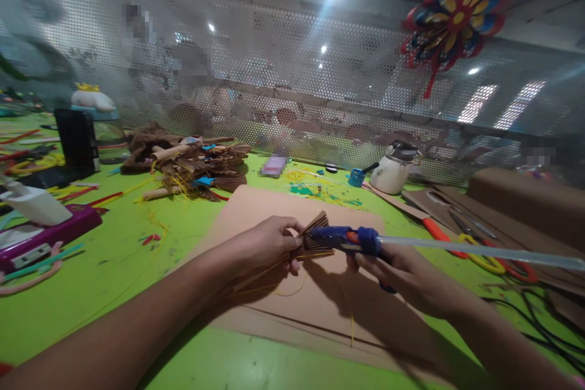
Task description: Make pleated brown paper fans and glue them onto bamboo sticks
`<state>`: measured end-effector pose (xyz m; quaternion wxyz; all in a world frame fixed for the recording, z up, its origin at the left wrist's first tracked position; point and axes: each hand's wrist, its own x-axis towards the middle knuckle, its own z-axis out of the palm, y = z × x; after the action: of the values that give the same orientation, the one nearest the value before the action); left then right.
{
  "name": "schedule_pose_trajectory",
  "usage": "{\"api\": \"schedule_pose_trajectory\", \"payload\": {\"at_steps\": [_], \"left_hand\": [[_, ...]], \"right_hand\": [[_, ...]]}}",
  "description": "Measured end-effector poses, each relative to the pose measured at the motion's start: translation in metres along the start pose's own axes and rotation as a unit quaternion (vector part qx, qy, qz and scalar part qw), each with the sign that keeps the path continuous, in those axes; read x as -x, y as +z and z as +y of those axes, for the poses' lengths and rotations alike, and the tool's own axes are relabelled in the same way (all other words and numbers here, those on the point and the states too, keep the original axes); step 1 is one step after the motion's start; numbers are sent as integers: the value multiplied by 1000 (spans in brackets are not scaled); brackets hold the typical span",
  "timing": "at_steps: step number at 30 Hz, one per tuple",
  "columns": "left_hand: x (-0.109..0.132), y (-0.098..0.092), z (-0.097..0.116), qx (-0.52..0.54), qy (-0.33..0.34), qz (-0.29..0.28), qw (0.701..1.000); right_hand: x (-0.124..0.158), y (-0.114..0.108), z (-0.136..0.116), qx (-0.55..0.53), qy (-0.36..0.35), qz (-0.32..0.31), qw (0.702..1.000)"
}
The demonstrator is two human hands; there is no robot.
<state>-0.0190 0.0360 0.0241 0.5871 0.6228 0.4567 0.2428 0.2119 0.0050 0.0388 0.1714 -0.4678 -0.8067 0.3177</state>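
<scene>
My left hand (269, 244) is closed around a small brown fan-shaped bundle of paper strips (315, 233), held just above a brown cardboard sheet (283, 207). My right hand (402, 274) grips a blue hot glue gun (347, 239) with a long clear glue stick (479, 250) poking out to the right. The gun's nozzle points left and touches the bundle. Thin yellow strands hang under the bundle.
A green table (137, 268) carries a heap of brown and yellow craft pieces (192, 164), a pink box (50, 231), a white kettle (393, 170), orange-handled scissors (479, 250), black cables (539, 311) and cardboard at right. A perforated metal screen stands behind, with a paper pinwheel (457, 12).
</scene>
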Motion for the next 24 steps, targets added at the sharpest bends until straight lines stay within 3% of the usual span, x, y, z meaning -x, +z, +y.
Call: {"api": "schedule_pose_trajectory", "payload": {"at_steps": [24], "left_hand": [[1,4,-3,-2,0,19,1000]], "right_hand": [[0,2,0,-17,-19,3,1000]]}}
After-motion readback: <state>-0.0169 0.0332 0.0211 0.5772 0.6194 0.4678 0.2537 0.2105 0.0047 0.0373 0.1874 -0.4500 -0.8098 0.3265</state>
